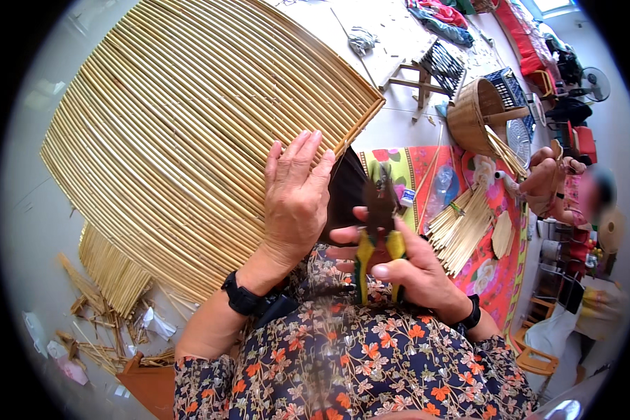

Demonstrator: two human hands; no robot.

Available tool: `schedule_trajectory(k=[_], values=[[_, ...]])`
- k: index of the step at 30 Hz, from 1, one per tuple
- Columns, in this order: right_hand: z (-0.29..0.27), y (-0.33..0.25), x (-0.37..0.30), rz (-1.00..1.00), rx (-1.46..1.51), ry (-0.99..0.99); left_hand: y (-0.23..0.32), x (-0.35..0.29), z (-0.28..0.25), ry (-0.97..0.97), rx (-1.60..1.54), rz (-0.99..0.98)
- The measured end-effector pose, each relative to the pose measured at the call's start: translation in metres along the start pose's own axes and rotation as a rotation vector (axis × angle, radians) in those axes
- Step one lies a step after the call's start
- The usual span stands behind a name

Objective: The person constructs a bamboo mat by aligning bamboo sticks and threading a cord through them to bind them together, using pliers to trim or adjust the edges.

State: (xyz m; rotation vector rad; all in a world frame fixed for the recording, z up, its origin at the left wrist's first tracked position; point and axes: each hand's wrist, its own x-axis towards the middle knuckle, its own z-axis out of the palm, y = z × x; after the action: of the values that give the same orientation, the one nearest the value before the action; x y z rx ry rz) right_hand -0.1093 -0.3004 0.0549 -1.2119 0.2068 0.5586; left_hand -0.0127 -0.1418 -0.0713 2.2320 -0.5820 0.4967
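A large panel of thin straw-coloured stalks (189,126), laid side by side with a stiff rim along its right edge, fills the upper left and leans toward my lap. Flat on its lower right part rests my left hand (297,189), fingers stretched out. To the right of the panel, my right hand (409,262) is closed around a pair of pliers (381,234) with yellow and dark green handles. Their dark jaws point up and away, slightly blurred, apart from the panel.
Bundled pale stalks (462,231) lie on a red floral cloth (483,273) at right. Behind stand a wooden bucket (472,115) and a small folding stool (427,73). More stalks (112,269) and scraps lie at lower left. Another person's hand (542,182) shows at far right.
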Motion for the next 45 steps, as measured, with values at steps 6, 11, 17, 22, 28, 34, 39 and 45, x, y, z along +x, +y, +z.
schedule_trajectory(k=[6, 11, 17, 22, 28, 34, 39, 45], values=[[-0.082, 0.018, 0.023, -0.313, 0.243, 0.247, -0.015, -0.008, -0.021, -0.042, -0.032, -0.022], [-0.244, 0.099, 0.084, 0.117, -0.310, 0.559, -0.027, -0.010, -0.047, -0.001, -0.233, -0.129], [-0.352, 0.307, 0.086, 0.300, -1.162, 0.643, -0.026, -0.014, -0.067, 0.074, -0.647, -0.382], [-0.323, 0.364, 0.085, 0.395, -1.239, 0.663, -0.026, -0.021, -0.083, 0.048, -0.694, -0.429], [-0.313, 0.342, 0.092, 0.309, -1.122, 0.549, -0.025, -0.011, -0.085, -0.150, -0.197, -0.106], [-0.235, 0.155, 0.149, -0.361, -0.608, 0.552, -0.024, -0.014, -0.074, -0.103, -0.153, -0.101], [-0.077, 0.029, 0.110, -0.029, -0.044, 0.120, -0.024, -0.019, -0.081, -0.127, -0.142, -0.079], [-0.028, 0.039, 0.106, 0.085, 0.132, 0.067, -0.027, -0.029, -0.083, -0.169, -0.189, -0.041]])
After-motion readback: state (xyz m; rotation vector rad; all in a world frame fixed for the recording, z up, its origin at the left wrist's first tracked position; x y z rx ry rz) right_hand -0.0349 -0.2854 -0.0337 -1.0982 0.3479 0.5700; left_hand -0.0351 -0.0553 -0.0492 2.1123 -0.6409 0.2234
